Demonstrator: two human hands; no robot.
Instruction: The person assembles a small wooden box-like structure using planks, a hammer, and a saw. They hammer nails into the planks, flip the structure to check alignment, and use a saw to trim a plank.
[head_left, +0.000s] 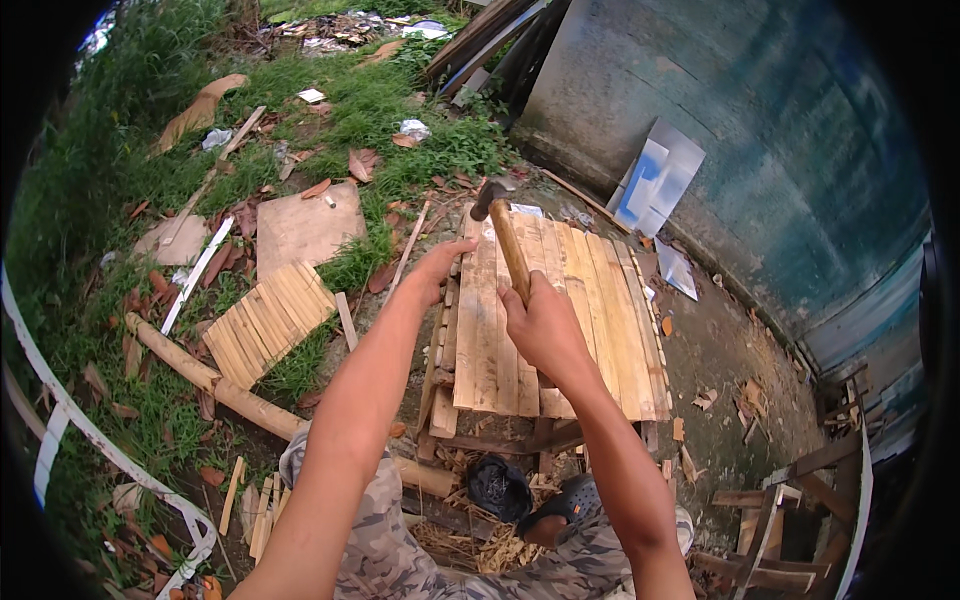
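Note:
A slatted wooden panel [590,320] lies flat on a low frame in front of me. My right hand [545,325] grips the wooden handle of a hammer [507,245], whose dark metal head is raised over the panel's far left corner. My left hand [435,268] reaches to the panel's left edge near that corner, fingers pinched together at the top slat; whether it holds a nail is too small to tell. My feet in dark sandals [500,488] stand on straw below the panel.
A second smaller slat panel [268,322] lies on the grass at left, beside a flat board [305,228] and a long round pole [215,382]. Loose slats and scraps litter the ground. A concrete wall [760,130] rises at right, with wooden frames [790,500] at lower right.

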